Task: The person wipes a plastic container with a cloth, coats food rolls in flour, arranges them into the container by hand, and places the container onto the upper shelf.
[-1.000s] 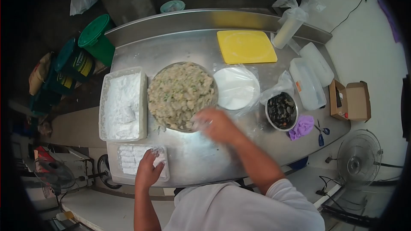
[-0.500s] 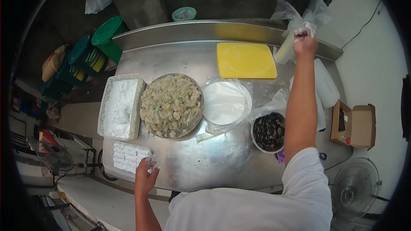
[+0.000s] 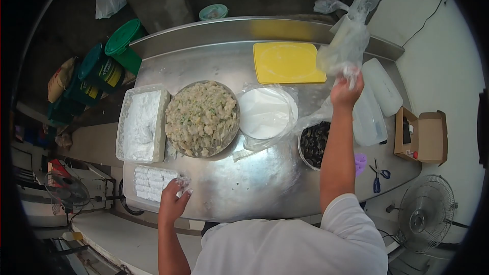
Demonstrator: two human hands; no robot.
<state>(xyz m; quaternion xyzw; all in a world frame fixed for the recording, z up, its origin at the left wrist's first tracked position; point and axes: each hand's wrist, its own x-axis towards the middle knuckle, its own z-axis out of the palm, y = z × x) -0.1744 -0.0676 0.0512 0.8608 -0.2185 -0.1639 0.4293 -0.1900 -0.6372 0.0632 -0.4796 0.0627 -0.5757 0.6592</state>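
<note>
The bag (image 3: 344, 48) is clear, thin and crumpled, cloudy where it bunches, and stretches from the right hand (image 3: 347, 89) up past the back ledge (image 3: 224, 29) at the table's (image 3: 244, 188) far right, beside the yellow board (image 3: 290, 62). The right hand's white-dusted fingers are closed on its near end. The left hand (image 3: 173, 201) is at the right end of the clear tray (image 3: 130, 186), thumb and bent fingers parted, its grip loose; short, white-coated rolls (image 3: 152, 179) sit in the tray, packed close in rows
</note>
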